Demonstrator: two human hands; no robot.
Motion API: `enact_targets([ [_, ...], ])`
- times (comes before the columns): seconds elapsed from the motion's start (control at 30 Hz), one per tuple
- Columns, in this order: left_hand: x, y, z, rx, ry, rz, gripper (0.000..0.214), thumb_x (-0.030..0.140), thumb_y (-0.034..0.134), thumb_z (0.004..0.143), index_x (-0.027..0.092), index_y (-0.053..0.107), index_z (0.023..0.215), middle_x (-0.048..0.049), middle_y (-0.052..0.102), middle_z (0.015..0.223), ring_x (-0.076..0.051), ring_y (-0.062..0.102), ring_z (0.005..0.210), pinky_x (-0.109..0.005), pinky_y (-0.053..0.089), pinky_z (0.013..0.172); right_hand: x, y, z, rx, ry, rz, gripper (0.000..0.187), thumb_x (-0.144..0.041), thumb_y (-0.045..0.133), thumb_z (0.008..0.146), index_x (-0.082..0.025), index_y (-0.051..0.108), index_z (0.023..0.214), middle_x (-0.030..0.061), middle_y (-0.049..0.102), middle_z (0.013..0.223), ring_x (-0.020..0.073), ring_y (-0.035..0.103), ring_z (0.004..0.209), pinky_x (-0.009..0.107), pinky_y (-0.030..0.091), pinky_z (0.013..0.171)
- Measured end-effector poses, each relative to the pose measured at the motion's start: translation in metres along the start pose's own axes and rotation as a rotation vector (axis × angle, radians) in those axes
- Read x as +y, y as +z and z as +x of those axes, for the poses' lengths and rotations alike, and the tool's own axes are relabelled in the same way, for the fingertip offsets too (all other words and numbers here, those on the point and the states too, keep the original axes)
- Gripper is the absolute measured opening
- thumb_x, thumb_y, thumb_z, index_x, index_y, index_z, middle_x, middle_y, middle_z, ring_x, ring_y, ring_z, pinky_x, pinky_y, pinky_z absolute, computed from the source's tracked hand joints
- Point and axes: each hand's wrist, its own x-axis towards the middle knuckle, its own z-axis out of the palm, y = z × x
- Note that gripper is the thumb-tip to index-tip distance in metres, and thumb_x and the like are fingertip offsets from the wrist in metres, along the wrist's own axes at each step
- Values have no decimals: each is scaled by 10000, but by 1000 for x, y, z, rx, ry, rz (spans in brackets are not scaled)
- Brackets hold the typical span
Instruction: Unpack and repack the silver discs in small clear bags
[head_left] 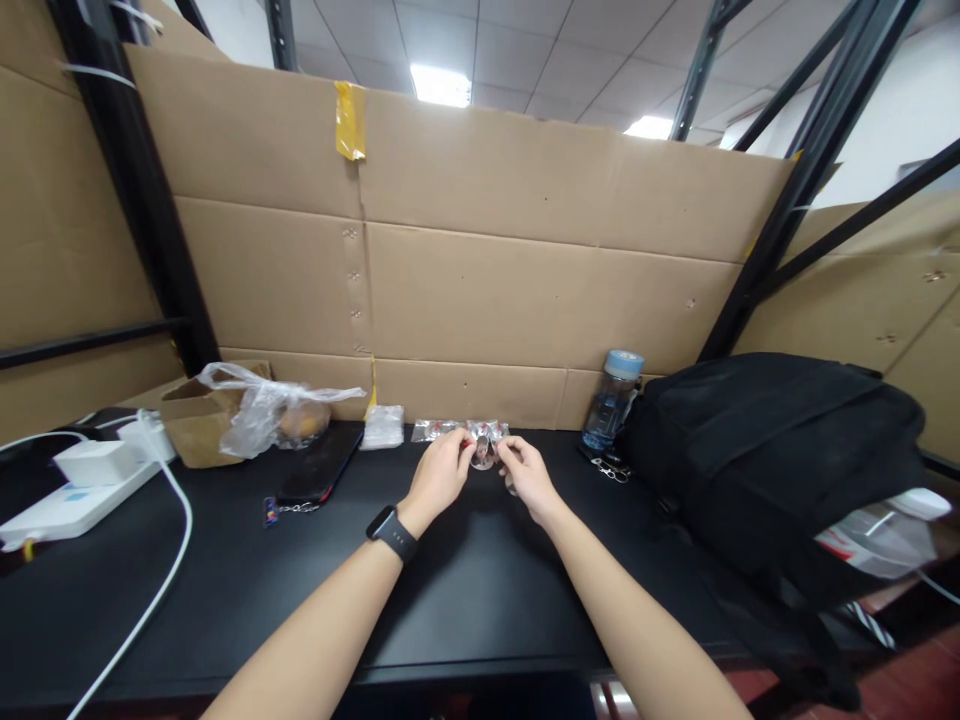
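Observation:
Both hands meet over the far middle of the black table. My left hand [441, 468], below a black wristwatch [391, 534], pinches the left side of a small, shiny, partly see-through piece [482, 456]. My right hand [529, 475] has thumb and forefinger closed at the right side of the same piece. Its exact kind is too small to make out. Another small shiny bit [511, 486] shows under the right fingers. Just behind the hands lie flat clear plastic packets [429, 431] with small red marks. To their left is a stack of small whitish plastic bags [383, 427].
A dark phone [321, 466] with a charm, a knotted plastic bag [259, 410] by a cardboard box [196, 425], and a white power strip [82, 500] with cables stand left. A blue-lidded bottle [613, 400] and a black backpack [772, 450] stand right. Cardboard walls [480, 300] enclose the table [457, 600].

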Motion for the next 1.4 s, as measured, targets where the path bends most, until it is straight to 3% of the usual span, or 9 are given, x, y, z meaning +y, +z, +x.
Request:
enact_targets([
  [0.1,3,2,-2,-1,0,-76,156,259,442,990,212,589,968,-54,685,926,-205,632,873,-320,470,826,-4,6,-5,32,19,210,377,-540,722,791,-194,620,902,58,671,947,191,675,870,272,562,675],
  [0.27,7,2,-4,10,45,-80,153,261,451,985,210,586,934,-56,669,924,-206,622,883,-319,470,826,-12,11,-12,-101,74,408,382,-505,776,773,-186,579,849,56,688,995,206,731,867,342,604,753],
  [0.37,7,1,-5,9,84,-30,149,263,469,981,213,596,923,-56,658,949,-212,609,924,-326,463,853,-11,9,-13,-128,117,426,339,-448,772,804,-213,565,932,37,697,982,198,751,794,339,608,725],
  [0.5,5,-1,-5,-30,103,35,159,280,484,977,216,627,951,-60,658,962,-218,605,942,-334,460,874,-8,7,-11,-160,161,418,392,-326,733,844,-281,567,1196,45,708,1070,197,762,791,326,614,706],
  [0.63,-3,-7,0,-67,111,90,185,330,504,977,213,642,940,-62,672,969,-220,611,945,-335,457,893,-10,6,-10,-158,196,393,368,-213,685,833,-217,641,1198,82,722,1063,204,768,790,313,618,721],
  [0.83,-56,-39,6,-36,-81,364,196,257,494,962,181,671,999,-108,682,1029,-278,593,1016,-385,413,929,-16,0,-10,-112,244,372,476,-146,642,819,-195,621,1293,109,737,1080,203,766,808,323,625,744],
  [1.0,-100,-61,-2,19,-333,632,222,280,576,878,230,713,1045,-114,671,1174,-337,530,1118,-445,372,940,-15,-3,-12,-110,185,303,552,-235,812,752,-216,639,1276,108,700,1174,192,757,819,321,628,766],
  [1.17,-109,-58,-2,-51,-442,706,234,341,551,891,256,750,981,-88,705,1144,-320,527,1156,-444,335,970,-14,-3,-12,-119,163,256,595,-266,857,711,-212,645,1265,123,681,1203,175,748,782,314,630,732],
  [1.4,-108,-56,0,-119,-421,699,396,312,557,878,303,647,1263,-64,678,1276,-313,560,1162,-446,341,937,-15,-5,-12,-131,155,230,616,-289,856,713,-212,634,1282,133,651,1256,170,741,784,316,632,734],
])
